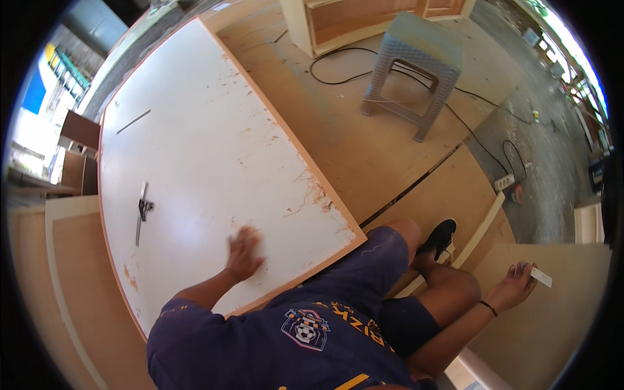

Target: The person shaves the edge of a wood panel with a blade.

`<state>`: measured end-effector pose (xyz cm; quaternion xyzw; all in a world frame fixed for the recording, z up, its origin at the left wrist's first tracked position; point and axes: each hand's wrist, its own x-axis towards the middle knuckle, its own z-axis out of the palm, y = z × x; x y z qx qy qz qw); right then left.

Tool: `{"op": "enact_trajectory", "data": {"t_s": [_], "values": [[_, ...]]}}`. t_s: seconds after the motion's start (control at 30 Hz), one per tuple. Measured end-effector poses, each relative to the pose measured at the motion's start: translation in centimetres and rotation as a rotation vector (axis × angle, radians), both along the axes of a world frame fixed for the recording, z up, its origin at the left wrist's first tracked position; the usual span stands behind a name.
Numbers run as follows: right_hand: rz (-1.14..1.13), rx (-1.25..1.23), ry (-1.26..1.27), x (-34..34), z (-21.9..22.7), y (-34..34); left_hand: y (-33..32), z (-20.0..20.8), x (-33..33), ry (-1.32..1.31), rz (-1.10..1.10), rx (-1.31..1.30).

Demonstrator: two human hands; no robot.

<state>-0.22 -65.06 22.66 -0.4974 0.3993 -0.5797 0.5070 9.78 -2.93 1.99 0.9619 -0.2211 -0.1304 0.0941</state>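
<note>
A large white panel [188, 149] with wood-coloured edging lies in front of me. Over its near part is my left hand [244, 255], fingers apart and partly blurred, with no held thing visible. Off to the right, my right hand [518, 284] is closed on a small white rectangular block [541, 277], one end of which sticks out past the fingers. A combination square [143, 208] rests on the left side of the panel. Farther up lies a thin dark strip [134, 121]. Brown shavings [317, 194] are scattered along the panel's right edge.
A grey plastic stool [416, 68] stands on the wooden boards beyond the panel. Behind it runs a black cable [338, 82], and a power strip [504, 182] sits at the right. A wooden cabinet frame [344, 29] stands at the back. Plywood [526, 325] is beside my right arm.
</note>
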Motion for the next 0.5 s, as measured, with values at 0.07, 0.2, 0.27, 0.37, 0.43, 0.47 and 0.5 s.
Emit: {"op": "enact_trajectory", "data": {"t_s": [0.07,0.2,0.27,0.37,0.43,0.47,0.5], "values": [[0.047,0.002,-0.021,1.7,-0.4,-0.9,-7.1,-2.3,1.6,-0.121,-0.074,-0.267],[0.098,-0.065,0.038,4.4,-0.2,-2.9,-21.5,0.5,3.9,0.036,0.375,-0.327],[0.123,-0.085,0.060,5.6,-0.8,-3.9,-26.1,1.0,6.0,0.063,0.568,-0.332],[0.175,-0.049,0.101,4.8,-2.3,-6.4,-29.9,0.6,9.9,0.051,0.757,-0.287],[0.298,-0.004,-0.148,4.0,-3.3,-8.2,-31.8,1.2,13.3,0.058,0.942,-0.240],[0.355,0.023,-0.276,3.8,-3.6,-9.3,-32.2,0.5,15.0,0.004,0.982,-0.221],[0.396,0.060,-0.332,3.9,-3.5,-9.9,-32.1,-0.4,16.4,-0.048,1.024,-0.194]]}}
